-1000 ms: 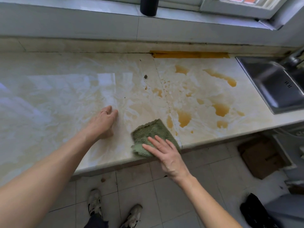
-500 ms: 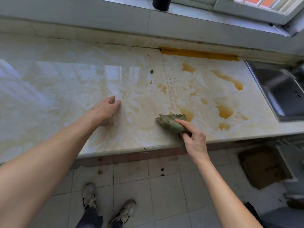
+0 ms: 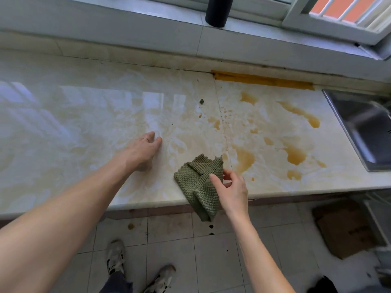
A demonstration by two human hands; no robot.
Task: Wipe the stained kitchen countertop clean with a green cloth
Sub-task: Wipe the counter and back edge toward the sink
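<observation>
The marble countertop (image 3: 84, 123) carries several orange-brown stains (image 3: 296, 155) on its right half, left of the sink. A green knitted cloth (image 3: 198, 182) lies crumpled at the front edge, part of it hanging down over the edge. My right hand (image 3: 230, 191) pinches the cloth's right side between thumb and fingers. My left hand (image 3: 141, 153) rests flat on the counter to the left of the cloth, fingers straight, a ring on one finger.
A steel sink (image 3: 364, 127) is set in at the right. A dark cylinder (image 3: 219, 10) stands on the window ledge behind. An orange strip (image 3: 262, 80) runs along the back seam. Below are floor tiles, my shoes (image 3: 115, 259) and a cardboard box (image 3: 344, 231).
My right hand went from pressing flat on the cloth to bunching it rightward, then pinching it so it hangs over the front edge. The left hand stayed put.
</observation>
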